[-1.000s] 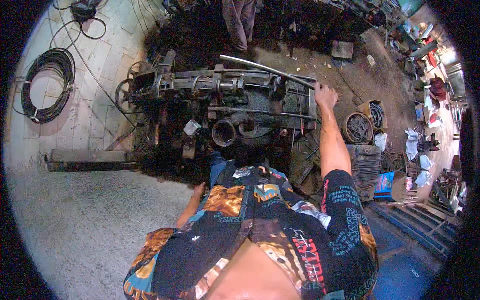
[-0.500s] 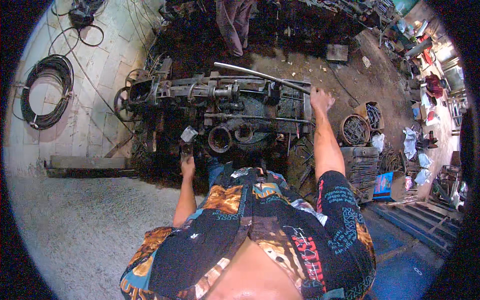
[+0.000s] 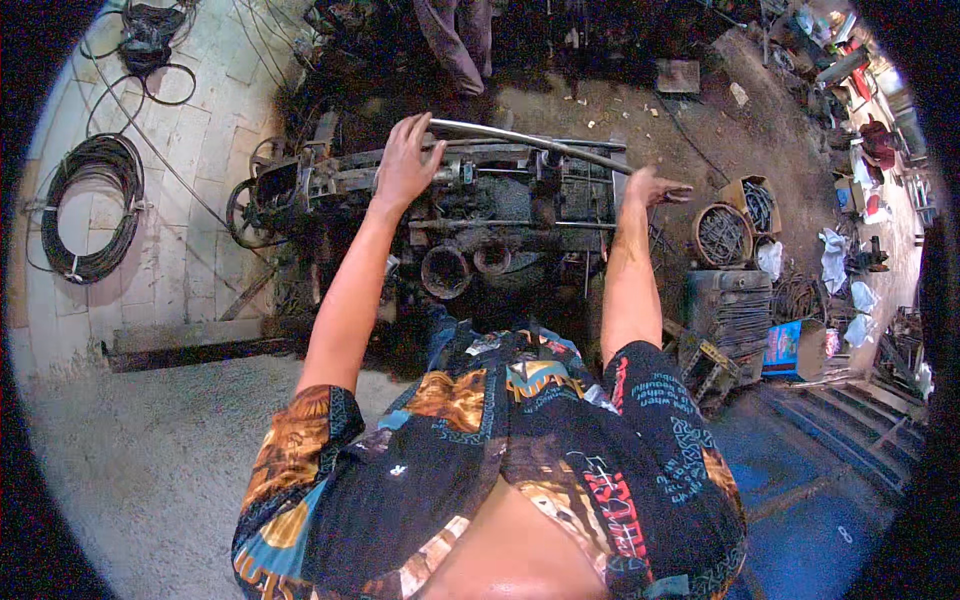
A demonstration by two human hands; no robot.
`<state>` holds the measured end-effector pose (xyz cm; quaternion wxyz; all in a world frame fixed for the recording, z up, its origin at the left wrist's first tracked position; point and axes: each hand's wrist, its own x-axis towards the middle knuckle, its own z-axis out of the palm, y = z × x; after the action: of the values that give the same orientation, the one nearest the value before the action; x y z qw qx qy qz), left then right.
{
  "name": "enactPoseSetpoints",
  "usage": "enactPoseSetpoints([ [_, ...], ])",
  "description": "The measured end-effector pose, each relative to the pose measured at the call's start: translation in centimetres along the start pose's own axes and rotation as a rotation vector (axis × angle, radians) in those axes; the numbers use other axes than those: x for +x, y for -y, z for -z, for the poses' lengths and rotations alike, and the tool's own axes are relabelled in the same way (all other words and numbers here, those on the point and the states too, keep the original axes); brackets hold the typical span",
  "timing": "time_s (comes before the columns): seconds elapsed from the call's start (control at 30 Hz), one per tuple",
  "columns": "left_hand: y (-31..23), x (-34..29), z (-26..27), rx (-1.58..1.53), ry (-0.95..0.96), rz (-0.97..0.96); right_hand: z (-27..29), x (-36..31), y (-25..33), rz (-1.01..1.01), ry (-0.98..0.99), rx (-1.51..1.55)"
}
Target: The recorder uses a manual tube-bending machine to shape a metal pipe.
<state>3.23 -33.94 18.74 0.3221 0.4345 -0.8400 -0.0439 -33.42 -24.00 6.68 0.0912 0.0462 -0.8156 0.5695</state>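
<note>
The person's left grip (image 3: 405,168) is at the left end of a metal rod (image 3: 545,145), fingers outstretched; the right grip (image 3: 654,188), fingers spread, is at the other end. The rod slants over a dark machine (image 3: 505,205). A coil of black cable (image 3: 128,205) lies at left; another person's trousers (image 3: 460,45) show beyond.

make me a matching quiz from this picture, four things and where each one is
1. left hand
2. right hand
3. dark coil
4. box with a blue side

a. lower half of the picture, right side
b. near the right end of the metal rod
c. far left, against pale tiles
d. near the rod's left end

Pairs: 1-d, 2-b, 3-c, 4-a
</note>
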Motion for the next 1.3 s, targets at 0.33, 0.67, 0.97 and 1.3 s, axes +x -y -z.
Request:
enactPoseSetpoints([
  [0.33,1.7,7.6,-3.4,0.295,0.692,-0.247,-1.6,5.0,-1.4,-1.209,0.088,0.73],
  [0.67,2.6,8.3,-4.6,0.228,0.873,-0.313,-3.6,6.8,-10.1,-1.193,0.098,0.814],
  [0.97,2.0,6.7,-4.5,0.203,0.67,-0.244,-3.7,7.6,-11.4,-1.122,0.138,0.787],
  [1.3,-2.0,1.7,-1.5,0.257,0.689,0.06,-7.0,8.2,-4.2,-1.113,0.225,0.743],
])
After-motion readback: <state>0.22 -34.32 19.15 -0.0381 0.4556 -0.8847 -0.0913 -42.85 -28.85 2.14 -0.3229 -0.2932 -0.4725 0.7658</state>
